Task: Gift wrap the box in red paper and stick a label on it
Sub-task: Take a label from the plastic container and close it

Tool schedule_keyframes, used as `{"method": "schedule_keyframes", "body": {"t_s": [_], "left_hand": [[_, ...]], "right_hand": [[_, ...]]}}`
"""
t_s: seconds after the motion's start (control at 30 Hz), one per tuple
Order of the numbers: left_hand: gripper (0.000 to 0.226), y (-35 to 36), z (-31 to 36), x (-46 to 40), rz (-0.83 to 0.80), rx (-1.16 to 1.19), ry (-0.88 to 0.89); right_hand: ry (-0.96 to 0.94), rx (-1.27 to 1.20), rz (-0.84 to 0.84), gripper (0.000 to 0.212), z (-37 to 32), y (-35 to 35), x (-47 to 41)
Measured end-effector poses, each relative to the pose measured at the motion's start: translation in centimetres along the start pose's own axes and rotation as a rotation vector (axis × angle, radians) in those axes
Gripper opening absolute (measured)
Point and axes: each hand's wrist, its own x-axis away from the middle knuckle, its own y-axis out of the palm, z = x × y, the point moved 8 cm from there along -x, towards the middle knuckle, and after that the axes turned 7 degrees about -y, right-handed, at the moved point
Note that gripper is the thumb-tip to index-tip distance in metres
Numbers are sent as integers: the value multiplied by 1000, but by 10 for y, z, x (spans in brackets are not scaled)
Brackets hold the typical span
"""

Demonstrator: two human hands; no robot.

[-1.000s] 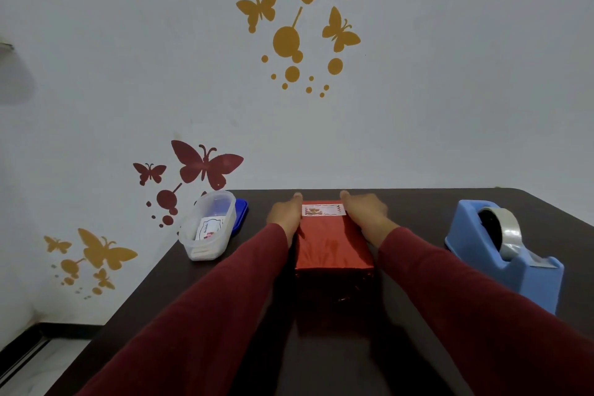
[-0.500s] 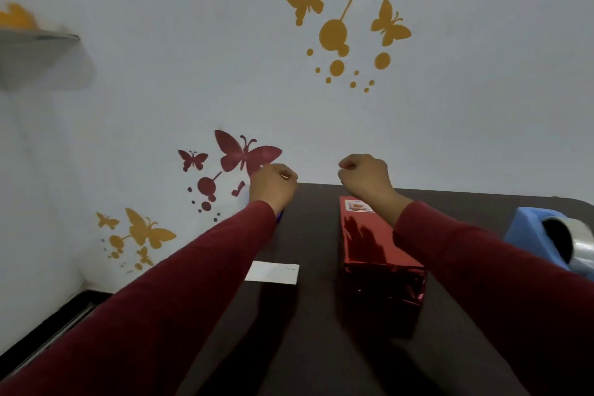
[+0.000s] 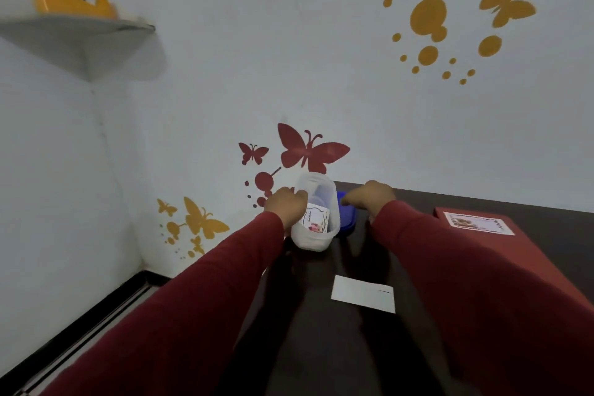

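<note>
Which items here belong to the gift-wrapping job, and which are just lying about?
Job: red wrapped box; label stuck on it; clear tub of labels; blue lid; white backing paper.
Lying about: wall shelf; yellow item on it.

Red-wrapped box (image 3: 501, 254) bearing a white label (image 3: 478, 223) with a dark wavy border; clear tub (image 3: 316, 215) (blue lid (image 3: 346, 215) beside it); white slip (image 3: 363, 293) on the dark table (image 3: 321, 347); maroon sleeves (image 3: 205, 292)
</note>
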Motion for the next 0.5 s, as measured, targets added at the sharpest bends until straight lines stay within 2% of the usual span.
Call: {"method": "schedule_keyframes", "body": {"t_s": [0.1,0.17,0.2,0.27,0.3,0.37,0.4,0.5], "left_hand": [[89,-5,-32,-37,-25,326,-113],[90,-9,-34,-19,-91,495,-165],[89,-12,-28,-4,-120,550,-164],[92,-13,-26,1,-161,610,-154],[88,-12,-26,1,-168,650,-148],[72,-9,-28,1,-177,773,-159],[69,-7,-30,0,-180,827,-171],[81,-6,-27,5,-149,928,-157]], "right_hand": [[81,-16,-29,89,9,38,-34],[143,34,-69,138,12,53,-49],[130,3,-87,137,1,49,-39],[83,-142,-141,68,-16,48,-25],[81,-247,-138,56,-20,46,-17],[150,-453,-33,71,-16,37,-14],[163,-561,10,72,-12,35,-16],[148,-796,5,63,-24,21,-6]]}}
